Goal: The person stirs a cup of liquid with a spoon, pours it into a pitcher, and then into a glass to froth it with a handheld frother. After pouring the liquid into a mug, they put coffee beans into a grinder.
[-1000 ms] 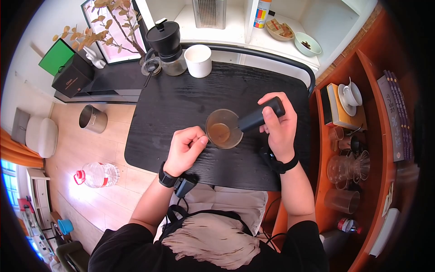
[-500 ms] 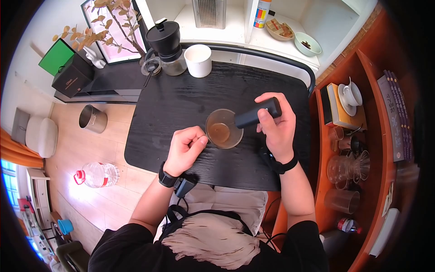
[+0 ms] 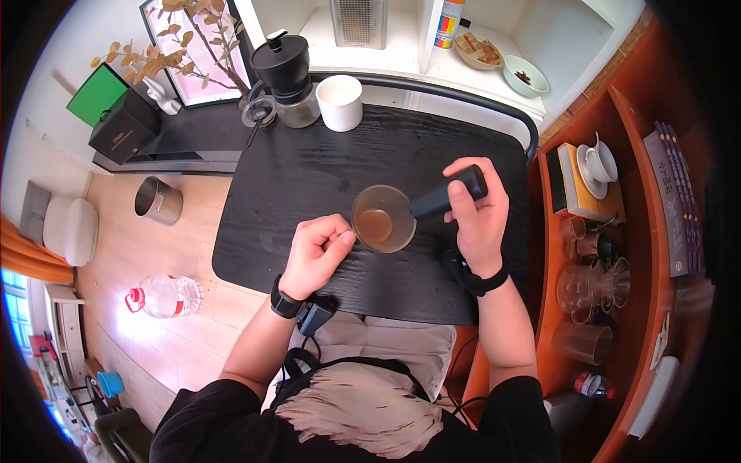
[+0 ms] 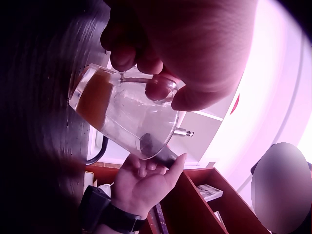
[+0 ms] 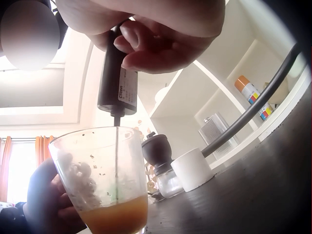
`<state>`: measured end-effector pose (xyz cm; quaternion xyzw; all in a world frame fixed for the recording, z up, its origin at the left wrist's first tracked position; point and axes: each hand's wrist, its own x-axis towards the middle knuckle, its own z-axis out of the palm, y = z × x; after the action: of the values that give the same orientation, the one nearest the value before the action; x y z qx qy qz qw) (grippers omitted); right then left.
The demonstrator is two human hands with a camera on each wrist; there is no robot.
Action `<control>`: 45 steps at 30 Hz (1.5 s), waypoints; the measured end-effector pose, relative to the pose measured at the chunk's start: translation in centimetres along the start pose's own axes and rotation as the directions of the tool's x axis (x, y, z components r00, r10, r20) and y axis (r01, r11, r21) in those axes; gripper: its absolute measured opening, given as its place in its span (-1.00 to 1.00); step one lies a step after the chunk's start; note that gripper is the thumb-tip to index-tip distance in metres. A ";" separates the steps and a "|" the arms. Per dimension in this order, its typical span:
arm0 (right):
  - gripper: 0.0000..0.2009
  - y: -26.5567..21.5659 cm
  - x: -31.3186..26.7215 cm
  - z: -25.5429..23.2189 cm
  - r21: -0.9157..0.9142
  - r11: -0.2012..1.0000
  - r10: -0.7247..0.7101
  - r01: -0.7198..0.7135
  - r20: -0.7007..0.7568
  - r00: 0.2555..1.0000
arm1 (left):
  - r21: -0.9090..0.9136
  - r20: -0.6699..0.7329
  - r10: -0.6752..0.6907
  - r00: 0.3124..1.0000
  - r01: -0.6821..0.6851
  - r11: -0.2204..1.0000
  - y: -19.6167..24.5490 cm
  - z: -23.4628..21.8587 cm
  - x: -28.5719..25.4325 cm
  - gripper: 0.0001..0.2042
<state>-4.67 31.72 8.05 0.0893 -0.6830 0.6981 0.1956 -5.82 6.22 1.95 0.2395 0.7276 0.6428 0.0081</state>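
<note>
A clear glass mug (image 3: pixel 395 202) with brown liquid (image 3: pixel 373 226) in its bottom sits on the black table (image 3: pixel 309 174). My left hand (image 3: pixel 317 255) grips the mug's handle (image 4: pixel 141 80) between thumb and curled fingers. My right hand (image 3: pixel 482 220) holds a black handheld milk frother (image 3: pixel 451 193), fingers and thumb around its body. Slanting over the mug's right rim, the frother has its thin metal wand (image 5: pixel 117 161) down inside the glass, toward the liquid. Small dark specks cling to the inner glass wall in the right wrist view.
At the table's back left stand a black hand coffee grinder (image 3: pixel 282 77), a white cup (image 3: pixel 339 103) and a black spoon (image 3: pixel 258 119) on a round glass piece. An open shelf (image 3: pixel 594 270) with glassware and books borders the right side. A black rail (image 3: pixel 463 92) curves behind the table.
The frother's body swung a little left over the mug, then back to the right with my right hand. My left hand keeps its grip on the mug handle.
</note>
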 end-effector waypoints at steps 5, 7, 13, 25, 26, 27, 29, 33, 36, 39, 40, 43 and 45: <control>-0.82 0.5 0.1 -0.3 -0.009 0.998 -0.065 0.066 0.108 0.992 | 0.002 0.004 0.000 1.000 0.000 1.000 0.2 0.0 0.0 -0.81; -0.80 0.0 0.1 0.2 -0.009 0.999 -0.046 0.046 0.045 0.998 | -0.007 -0.002 -0.024 1.000 0.024 1.000 0.2 0.0 0.0 -0.80; -0.76 0.0 0.2 -0.1 0.035 0.999 0.038 -0.041 0.095 0.995 | -0.005 0.000 -0.018 1.000 0.018 1.000 0.1 0.0 0.0 -0.80; -0.84 0.3 0.2 0.0 0.001 0.999 0.034 -0.035 0.204 0.978 | -0.005 0.000 0.011 1.000 -0.011 1.000 0.0 0.1 0.1 -0.80; -0.84 0.3 0.2 0.1 0.002 0.999 0.033 -0.034 0.205 0.978 | -0.004 -0.002 0.012 1.000 -0.012 1.000 0.0 0.0 0.1 -0.80; -0.85 0.3 0.2 0.3 -0.028 0.999 0.045 -0.041 0.165 0.985 | 0.003 0.000 0.015 1.000 -0.015 1.000 0.1 0.0 0.1 -0.80; -0.85 0.3 0.1 0.3 -0.059 0.997 0.057 -0.050 0.123 0.991 | 0.009 0.002 0.017 1.000 -0.017 1.000 0.1 0.1 0.1 -0.80; -0.85 0.8 0.1 0.0 -0.081 0.996 0.033 -0.025 0.097 0.995 | 0.006 0.001 0.011 1.000 -0.011 1.000 0.1 0.0 0.0 -0.79; -0.86 0.8 0.1 0.2 -0.017 1.000 -0.019 0.021 0.116 0.993 | 0.010 0.001 0.003 1.000 -0.003 1.000 0.2 0.0 0.1 -0.79; -0.86 0.6 0.0 0.4 -0.026 1.000 -0.009 0.012 0.115 0.993 | 0.013 0.001 0.007 1.000 -0.007 1.000 0.1 0.0 0.1 -0.79; -0.86 0.6 0.0 0.4 -0.055 0.998 0.012 -0.007 0.101 0.995 | 0.017 0.000 0.010 1.000 -0.010 1.000 0.1 0.0 0.1 -0.79; -0.86 0.9 0.0 0.2 -0.071 0.997 0.024 -0.021 0.031 0.999 | 0.012 -0.001 0.008 1.000 -0.008 1.000 0.1 0.0 0.1 -0.79; -0.86 0.7 0.0 0.0 -0.056 0.998 0.031 -0.030 0.023 0.999 | 0.009 -0.001 0.007 1.000 -0.007 1.000 0.1 0.0 0.1 -0.79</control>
<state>-4.95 31.68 7.37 0.0815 -0.7057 0.6806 0.1792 -5.84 6.28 2.03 0.2416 0.7297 0.6396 0.0042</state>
